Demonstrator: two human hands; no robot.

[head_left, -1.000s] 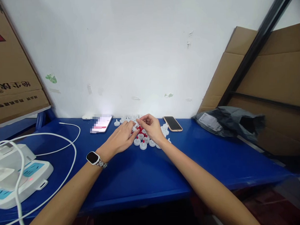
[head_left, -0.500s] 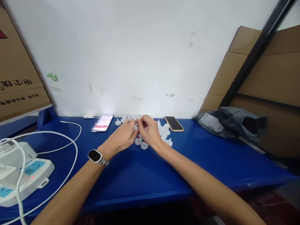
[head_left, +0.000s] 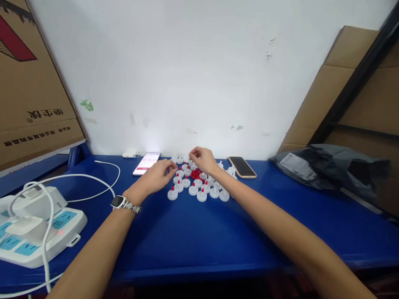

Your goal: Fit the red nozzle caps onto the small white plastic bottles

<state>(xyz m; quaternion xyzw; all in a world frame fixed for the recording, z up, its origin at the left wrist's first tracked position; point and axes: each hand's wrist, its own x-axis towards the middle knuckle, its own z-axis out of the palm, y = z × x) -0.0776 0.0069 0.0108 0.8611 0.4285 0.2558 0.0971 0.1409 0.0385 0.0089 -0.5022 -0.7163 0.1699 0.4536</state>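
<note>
Several white nozzle caps point(head_left: 202, 195), round with a narrow spout, stand in a cluster on the blue table. Many at the front and left carry a small red tip point(head_left: 173, 188). A pile of loose red tips point(head_left: 195, 174) lies in the middle of the cluster. My left hand point(head_left: 155, 177), with a watch on its wrist, rests at the left side of the caps, fingers loosely bent and nothing visible in them. At the back of the cluster, my right hand point(head_left: 204, 161) pinches its thumb and fingertips together beside a white cap; what they hold is too small to make out.
A lit phone point(head_left: 147, 163) lies left of the caps, a dark-screened phone point(head_left: 242, 167) to their right. A power strip point(head_left: 52, 240) with white cables occupies the left. Cardboard boxes point(head_left: 34, 91) and a grey plastic bag point(head_left: 329, 171) flank the table against the wall.
My hands, close together over the caps before, have moved apart: left toward the left edge, right toward the back. The red pile and more caps have come into sight. The view has shifted slightly.
</note>
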